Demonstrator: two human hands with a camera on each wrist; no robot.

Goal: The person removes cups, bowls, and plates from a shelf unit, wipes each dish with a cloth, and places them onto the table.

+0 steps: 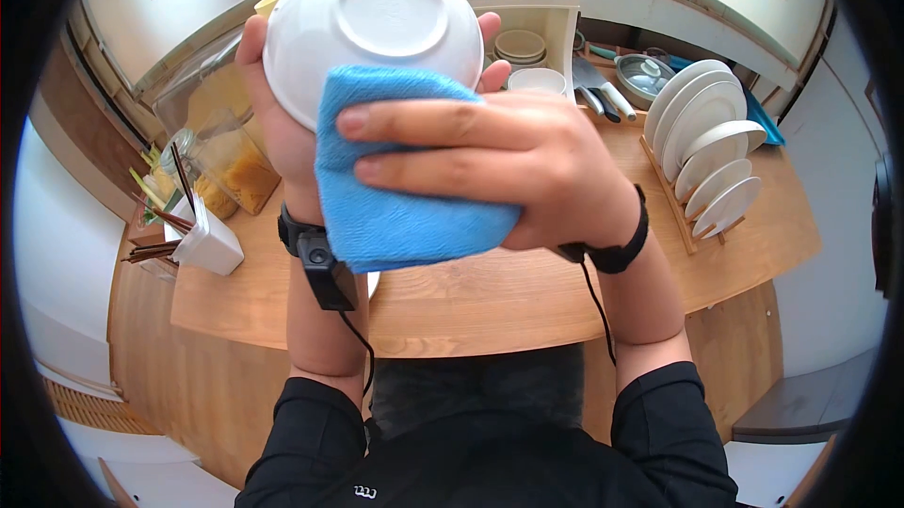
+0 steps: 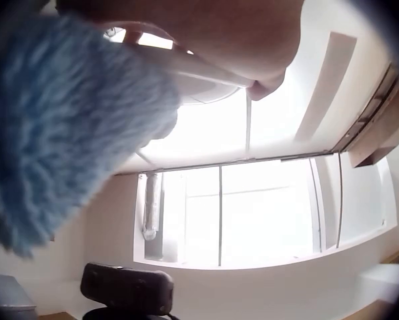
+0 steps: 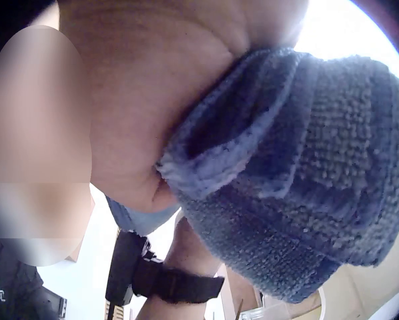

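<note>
A white bowl [image 1: 393, 18] is held up bottom outward, its round foot ring facing the head camera. My left hand [image 1: 285, 136] grips it from behind, thumb along the left side and fingertips showing past the right rim. A folded blue cloth [image 1: 414, 211] lies against the bowl's lower outside, pinched by my right hand [image 1: 541, 150] with two fingers stretched over its front. The right thumb is hidden behind the cloth in the head view. In the left wrist view the fluffy cloth [image 2: 73, 120] hangs beside the bowl's edge [image 2: 206, 83]. The right wrist view shows the cloth's folds [image 3: 339, 147] close up.
Below is a wooden table [image 1: 471, 320]. White plates [image 1: 706, 122] stand in a wooden rack at right, near knives [image 1: 607, 98] and a lidded pan [image 1: 645, 75]. A white holder with chopsticks [image 1: 209, 242] and clear food containers [image 1: 240, 169] are at left. Bowls [image 1: 520, 45] sit on a back shelf.
</note>
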